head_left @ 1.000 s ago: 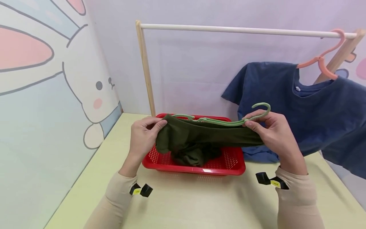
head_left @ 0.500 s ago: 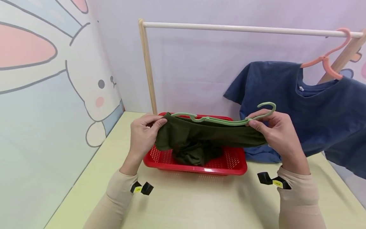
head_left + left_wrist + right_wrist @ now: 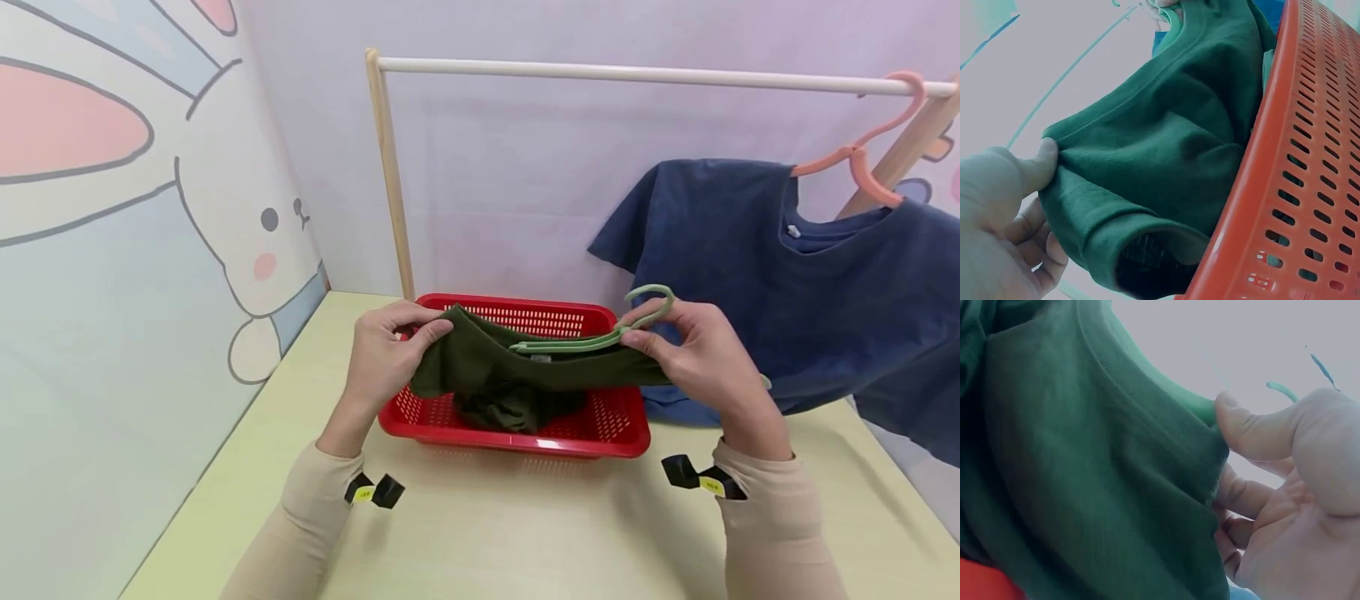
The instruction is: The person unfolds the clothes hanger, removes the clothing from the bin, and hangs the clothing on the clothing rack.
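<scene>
A dark green T-shirt point(image 3: 487, 362) is stretched between my hands above a red basket point(image 3: 480, 440), its lower part bunched inside. My left hand point(image 3: 386, 343) pinches one corner of the neckline between thumb and fingers; the left wrist view shows an open sleeve point(image 3: 1154, 259) below that grip. With thumb and fingers, my right hand point(image 3: 697, 354) holds a light green hanger point(image 3: 573, 345) below its hook, together with the neckline's other side. One hanger arm lies along the neckline opening, and its other end point(image 3: 765, 381) peeks out past my right hand.
Behind the basket stands a rack with a white rail point(image 3: 600, 73) and wooden posts point(image 3: 392, 183). A navy T-shirt point(image 3: 720, 258) hangs at its right end on a pink hanger point(image 3: 888, 125). A wall with a painted rabbit point(image 3: 232, 225) borders the table on the left.
The hanger has shifted right and lower, so its left end now shows inside the neckline and its other end past my right hand. My right hand has moved slightly left and down.
</scene>
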{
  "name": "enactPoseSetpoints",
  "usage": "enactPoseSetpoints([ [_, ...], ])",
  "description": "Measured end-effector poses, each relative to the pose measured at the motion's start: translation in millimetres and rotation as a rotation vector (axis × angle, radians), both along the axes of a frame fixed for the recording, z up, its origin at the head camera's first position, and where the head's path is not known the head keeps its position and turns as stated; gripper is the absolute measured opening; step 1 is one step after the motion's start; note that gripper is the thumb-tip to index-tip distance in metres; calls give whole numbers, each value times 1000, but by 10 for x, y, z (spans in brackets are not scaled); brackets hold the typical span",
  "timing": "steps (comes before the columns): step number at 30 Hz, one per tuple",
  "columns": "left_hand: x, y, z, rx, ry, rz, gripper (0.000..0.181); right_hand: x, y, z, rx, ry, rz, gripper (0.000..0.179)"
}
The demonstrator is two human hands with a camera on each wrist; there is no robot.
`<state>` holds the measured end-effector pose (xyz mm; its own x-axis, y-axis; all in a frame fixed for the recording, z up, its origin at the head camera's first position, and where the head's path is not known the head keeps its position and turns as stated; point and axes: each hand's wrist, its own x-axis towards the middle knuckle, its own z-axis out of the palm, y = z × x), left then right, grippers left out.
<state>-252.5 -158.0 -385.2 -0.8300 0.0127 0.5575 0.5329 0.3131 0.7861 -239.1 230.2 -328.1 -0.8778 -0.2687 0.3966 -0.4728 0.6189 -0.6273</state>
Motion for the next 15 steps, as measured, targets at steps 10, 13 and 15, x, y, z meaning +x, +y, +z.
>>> enactPoseSetpoints([
  [10,5,48,-26,-65,-32,-114,17,11,-307,-99,39,15,70,12],
  [13,16,72,-34,-75,-41,-138,17,14,-380,-137,43,19,95,14],
  [15,19,81,-35,-80,-39,-150,17,13,-421,-156,57,7,103,15],
])
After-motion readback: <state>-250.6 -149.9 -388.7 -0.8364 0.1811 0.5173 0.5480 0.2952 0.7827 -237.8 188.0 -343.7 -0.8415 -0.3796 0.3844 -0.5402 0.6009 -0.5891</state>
